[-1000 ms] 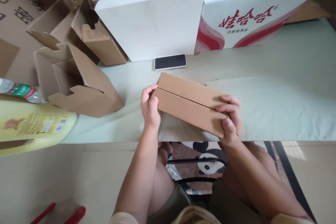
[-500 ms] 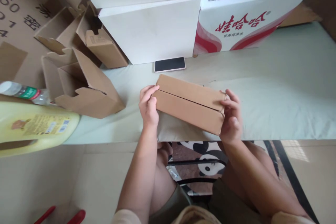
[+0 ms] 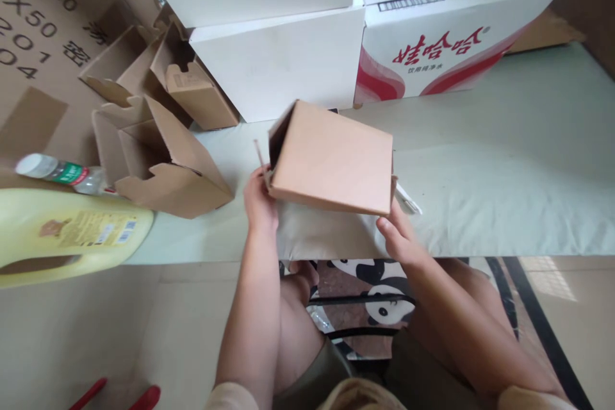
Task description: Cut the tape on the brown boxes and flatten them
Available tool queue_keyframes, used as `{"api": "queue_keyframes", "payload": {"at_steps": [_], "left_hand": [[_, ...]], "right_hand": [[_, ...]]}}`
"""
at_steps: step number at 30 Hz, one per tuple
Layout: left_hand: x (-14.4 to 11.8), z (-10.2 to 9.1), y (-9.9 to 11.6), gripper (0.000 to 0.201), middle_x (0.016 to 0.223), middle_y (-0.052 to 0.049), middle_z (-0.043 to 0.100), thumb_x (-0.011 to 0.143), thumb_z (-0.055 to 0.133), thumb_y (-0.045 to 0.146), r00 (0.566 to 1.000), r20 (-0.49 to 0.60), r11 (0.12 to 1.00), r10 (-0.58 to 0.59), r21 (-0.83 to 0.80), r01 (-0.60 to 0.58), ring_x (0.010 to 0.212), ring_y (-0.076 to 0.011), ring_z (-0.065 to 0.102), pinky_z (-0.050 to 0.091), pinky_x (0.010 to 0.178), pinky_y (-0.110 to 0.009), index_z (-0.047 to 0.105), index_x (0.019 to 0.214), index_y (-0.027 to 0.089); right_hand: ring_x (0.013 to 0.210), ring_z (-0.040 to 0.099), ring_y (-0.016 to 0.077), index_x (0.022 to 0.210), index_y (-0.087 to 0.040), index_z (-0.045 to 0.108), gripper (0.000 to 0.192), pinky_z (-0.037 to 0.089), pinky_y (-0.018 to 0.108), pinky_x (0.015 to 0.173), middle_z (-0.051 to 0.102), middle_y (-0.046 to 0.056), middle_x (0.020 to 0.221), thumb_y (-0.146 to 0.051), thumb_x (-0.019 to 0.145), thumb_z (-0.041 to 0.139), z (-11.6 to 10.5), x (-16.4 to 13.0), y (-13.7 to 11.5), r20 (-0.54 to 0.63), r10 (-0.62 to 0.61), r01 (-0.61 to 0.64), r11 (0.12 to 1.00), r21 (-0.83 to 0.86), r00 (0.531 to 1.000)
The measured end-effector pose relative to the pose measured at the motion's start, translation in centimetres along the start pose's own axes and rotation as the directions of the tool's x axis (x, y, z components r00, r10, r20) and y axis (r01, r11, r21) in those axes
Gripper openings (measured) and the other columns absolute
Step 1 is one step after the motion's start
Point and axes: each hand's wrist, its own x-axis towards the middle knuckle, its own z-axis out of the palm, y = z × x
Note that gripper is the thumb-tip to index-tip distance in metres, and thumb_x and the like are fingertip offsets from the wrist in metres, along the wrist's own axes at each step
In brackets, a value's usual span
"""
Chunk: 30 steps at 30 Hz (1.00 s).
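Observation:
A small brown cardboard box is tilted up over the near edge of the pale green table, its broad flat face toward me and its open side at the upper left. My left hand grips its lower left corner. My right hand holds its lower right corner from beneath, fingers partly hidden behind the box. The phone seen before is hidden behind the box.
Several folded brown boxes lie at the left. White cartons and a red-printed carton stand at the back. A yellow jug and a water bottle lie far left. Red handles show at bottom left.
The box was lying with its seam facing me, held at both ends. It has been turned and tipped up, so a plain wide face now shows, and it covers the phone.

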Motion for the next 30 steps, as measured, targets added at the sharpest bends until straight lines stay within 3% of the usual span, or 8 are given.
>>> {"api": "queue_keyframes", "payload": {"at_steps": [3,7,13,19,23,27,28,30], "left_hand": [[-1.3,1.3,-0.1,0.030,0.108,-0.004,0.081,0.080,0.068,0.051,0.985,-0.003,0.984,-0.173,-0.049,0.173,0.119,-0.0258,0.071,0.059,0.091,-0.033,0.074,0.093,0.024],[-2.8,2.5,0.6,0.046,0.109,-0.005,0.082,0.088,0.056,0.064,0.941,0.179,0.957,-0.288,0.024,0.288,0.122,-0.0294,0.071,0.062,0.094,-0.039,0.074,0.099,0.023],[-3.3,1.7,-0.6,0.080,0.123,-0.012,0.080,0.084,0.044,0.090,0.861,0.434,0.963,-0.267,0.083,0.257,0.137,-0.0362,0.064,0.053,0.113,-0.049,0.075,0.112,0.021],[-3.5,1.6,-1.3,0.063,0.105,-0.012,0.082,0.082,0.063,0.083,0.854,0.474,0.953,-0.215,0.292,0.078,0.113,-0.0343,0.074,0.062,0.091,-0.045,0.079,0.093,0.024],[-4.1,2.4,-0.1,0.052,0.069,-0.006,0.073,0.089,0.064,0.071,0.734,0.563,0.881,-0.381,0.461,0.104,0.064,-0.0221,0.067,0.052,0.056,-0.033,0.073,0.078,0.021],[-4.5,2.8,0.1,0.039,0.062,-0.004,0.068,0.092,0.064,0.057,0.546,0.644,0.826,-0.536,0.532,0.185,0.052,-0.0171,0.060,0.047,0.050,-0.029,0.074,0.084,0.020],[-4.4,2.9,0.0,0.037,0.064,-0.004,0.069,0.092,0.064,0.053,0.535,0.648,0.821,-0.542,0.544,0.172,0.053,-0.0174,0.062,0.049,0.051,-0.029,0.075,0.083,0.020],[-4.2,2.9,-0.3,0.033,0.069,-0.006,0.071,0.091,0.064,0.049,0.589,0.627,0.821,-0.509,0.559,0.113,0.058,-0.0186,0.065,0.052,0.054,-0.031,0.074,0.082,0.018]], "right_hand": [[0.164,0.030,0.0296,0.165,-0.041,0.034,0.059,0.034,0.058,0.132,0.040,0.000,0.173,-0.055,0.108,0.036,-0.1,0.3,-1.0,0.021,-0.108,0.110,0.991,-0.079,0.994],[0.166,0.024,0.0320,0.165,-0.043,0.035,0.059,0.029,0.061,0.133,0.031,-0.001,0.177,-0.050,0.107,0.044,-0.8,1.0,-2.6,0.004,-0.198,0.196,0.963,-0.186,0.980],[0.165,0.028,0.0325,0.166,-0.043,0.034,0.062,0.028,0.060,0.133,0.025,-0.001,0.179,-0.043,0.105,0.049,-1.9,1.2,-4.4,-0.008,-0.247,0.240,0.948,-0.209,0.969],[0.155,0.046,0.0362,0.158,-0.036,0.051,0.057,0.035,0.064,0.128,0.049,0.006,0.168,-0.046,0.102,0.053,-3.8,1.3,-6.1,-0.037,-0.160,0.146,0.957,-0.251,0.986],[0.147,0.056,0.0331,0.145,-0.032,0.066,0.044,0.042,0.061,0.125,0.066,0.008,0.152,-0.033,0.101,0.057,-4.7,1.6,-6.4,-0.034,-0.131,0.122,0.973,-0.197,0.991],[0.152,0.051,0.0307,0.127,-0.037,0.077,0.034,0.040,0.057,0.129,0.067,0.001,0.150,-0.026,0.100,0.060,-4.5,1.6,-5.4,-0.126,-0.142,0.123,0.982,-0.145,0.982],[0.155,0.047,0.0310,0.124,-0.038,0.078,0.031,0.037,0.058,0.130,0.063,0.000,0.154,-0.028,0.100,0.061,-4.4,1.5,-5.1,-0.179,-0.098,0.075,0.988,-0.132,0.979],[0.158,0.043,0.0311,0.124,-0.038,0.078,0.029,0.037,0.058,0.131,0.054,-0.001,0.163,-0.032,0.100,0.062,-4.2,1.5,-4.6,-0.240,0.014,-0.033,0.997,-0.076,0.971]]}}
